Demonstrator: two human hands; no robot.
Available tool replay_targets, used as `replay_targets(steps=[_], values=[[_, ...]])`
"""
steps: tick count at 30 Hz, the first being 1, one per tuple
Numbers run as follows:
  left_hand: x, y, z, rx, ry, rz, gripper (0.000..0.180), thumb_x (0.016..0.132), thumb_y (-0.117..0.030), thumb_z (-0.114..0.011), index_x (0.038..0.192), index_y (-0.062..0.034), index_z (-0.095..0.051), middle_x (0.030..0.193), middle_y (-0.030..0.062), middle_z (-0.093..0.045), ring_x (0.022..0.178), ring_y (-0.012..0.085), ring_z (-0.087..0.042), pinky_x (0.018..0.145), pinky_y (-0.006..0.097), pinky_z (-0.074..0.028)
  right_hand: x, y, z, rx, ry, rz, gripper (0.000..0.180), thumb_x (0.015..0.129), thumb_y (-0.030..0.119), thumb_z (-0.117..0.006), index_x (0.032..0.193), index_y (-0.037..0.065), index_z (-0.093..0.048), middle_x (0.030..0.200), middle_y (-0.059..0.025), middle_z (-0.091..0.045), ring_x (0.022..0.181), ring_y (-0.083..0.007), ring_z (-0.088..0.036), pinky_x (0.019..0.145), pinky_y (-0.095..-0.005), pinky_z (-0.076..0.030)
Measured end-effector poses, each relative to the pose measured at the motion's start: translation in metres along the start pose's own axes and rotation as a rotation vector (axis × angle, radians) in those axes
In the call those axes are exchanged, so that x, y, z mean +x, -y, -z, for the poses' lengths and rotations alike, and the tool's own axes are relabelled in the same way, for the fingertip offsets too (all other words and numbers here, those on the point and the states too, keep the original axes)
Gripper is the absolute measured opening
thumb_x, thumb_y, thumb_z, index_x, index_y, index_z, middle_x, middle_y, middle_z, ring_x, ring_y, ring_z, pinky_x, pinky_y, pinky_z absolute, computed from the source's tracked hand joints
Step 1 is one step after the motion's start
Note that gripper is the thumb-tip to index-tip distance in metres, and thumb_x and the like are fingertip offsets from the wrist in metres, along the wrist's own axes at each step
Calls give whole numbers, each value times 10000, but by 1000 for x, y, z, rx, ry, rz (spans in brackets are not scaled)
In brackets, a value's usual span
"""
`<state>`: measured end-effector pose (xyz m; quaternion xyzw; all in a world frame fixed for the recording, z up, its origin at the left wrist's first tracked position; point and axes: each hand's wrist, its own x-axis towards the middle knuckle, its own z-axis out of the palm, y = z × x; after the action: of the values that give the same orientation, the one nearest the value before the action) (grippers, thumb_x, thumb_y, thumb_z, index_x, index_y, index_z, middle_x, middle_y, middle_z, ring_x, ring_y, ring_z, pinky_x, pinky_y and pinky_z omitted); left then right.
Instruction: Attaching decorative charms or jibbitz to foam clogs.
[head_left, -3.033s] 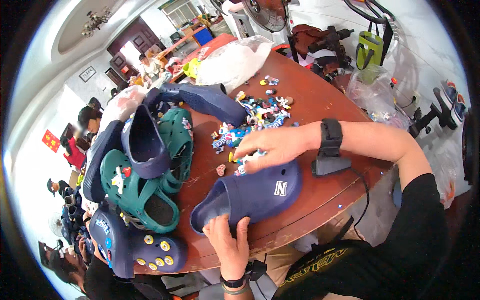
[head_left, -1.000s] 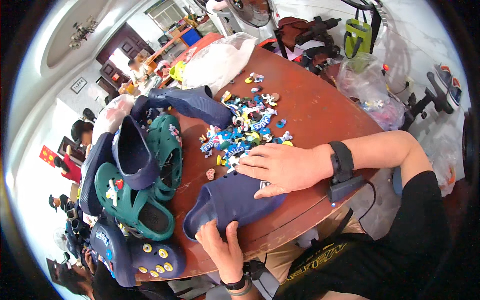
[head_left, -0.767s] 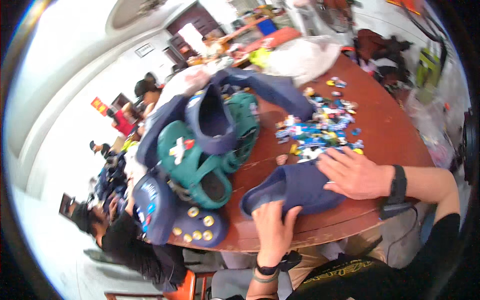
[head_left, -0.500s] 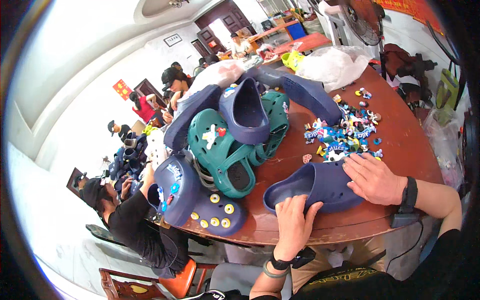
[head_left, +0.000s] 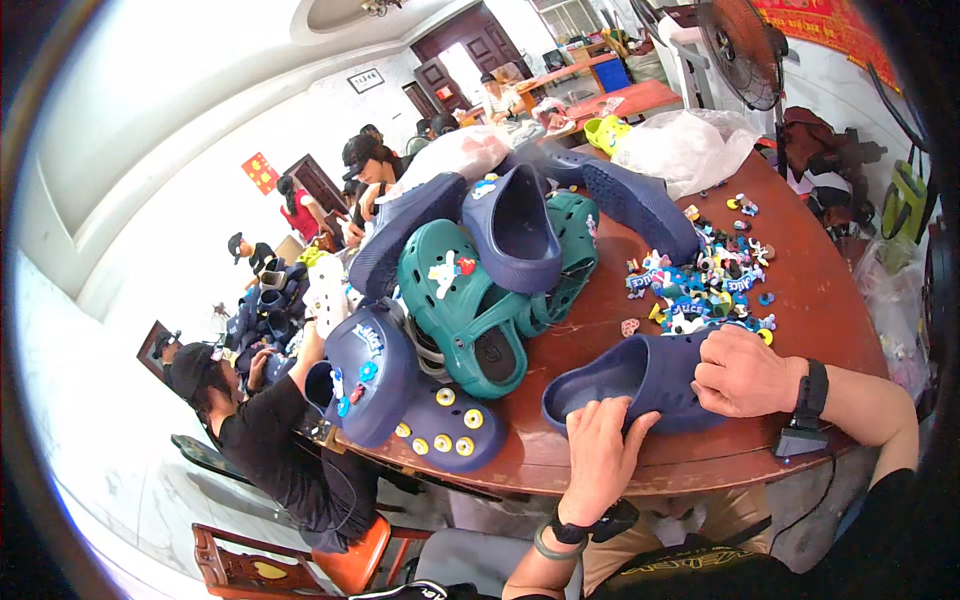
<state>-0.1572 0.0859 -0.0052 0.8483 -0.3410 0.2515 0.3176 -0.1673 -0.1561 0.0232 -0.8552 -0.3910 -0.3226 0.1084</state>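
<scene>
A navy clog [head_left: 650, 372] lies on the near side of the table, its heel opening to the left and its toe to the right. My left hand [head_left: 604, 448] grips its near rim, fingers inside the opening and thumb along the outer side. Over the toe, my right hand [head_left: 745, 372] is closed with curled fingers; whatever the fingertips hold is hidden. Just beyond the toe spreads a heap of small colourful shoe charms [head_left: 690, 285]. A lone pinkish charm [head_left: 629, 327] sits beside the heap, behind the clog.
Left of my hands stand a green clog [head_left: 450, 300] and navy clogs [head_left: 365, 380] bearing charms, piled with more clogs. A clear plastic bag [head_left: 690, 150] and a lime clog [head_left: 606, 132] sit at the far edge. A co-worker [head_left: 270, 430] in black sits at the left.
My right hand has gone from lying flat across the clog's toe to curled fingers. My left hand keeps its hold on the rim. The whole view has shifted slightly.
</scene>
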Motion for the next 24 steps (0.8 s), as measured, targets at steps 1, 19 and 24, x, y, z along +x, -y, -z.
replay_targets(steps=[1,19,24], values=[[0,0,0,1,2,2,328,854,-270,-736,1001,-11,-599,832,117,-572,792,302,-529,759,396,-371,1,-2,-2,6,2,12,211,739,130,-708,700,109,-501,712,-44,-428,676,-229,-496,611,-366,-396],[1,-2,1,15,-20,-1,296,844,-236,-745,998,-26,-604,841,86,-586,782,279,-551,742,383,-367,-8,-5,-5,-10,-54,112,391,798,276,-764,617,124,-453,655,-34,-409,612,-221,-472,592,-358,-388],[1,-1,1,21,-17,-4,293,838,-225,-751,997,-26,-606,839,87,-587,784,279,-552,736,386,-367,-20,-20,5,120,-83,-140,383,871,277,-692,625,81,-473,611,-107,-449,570,-318,-492,552,-421,-397]])
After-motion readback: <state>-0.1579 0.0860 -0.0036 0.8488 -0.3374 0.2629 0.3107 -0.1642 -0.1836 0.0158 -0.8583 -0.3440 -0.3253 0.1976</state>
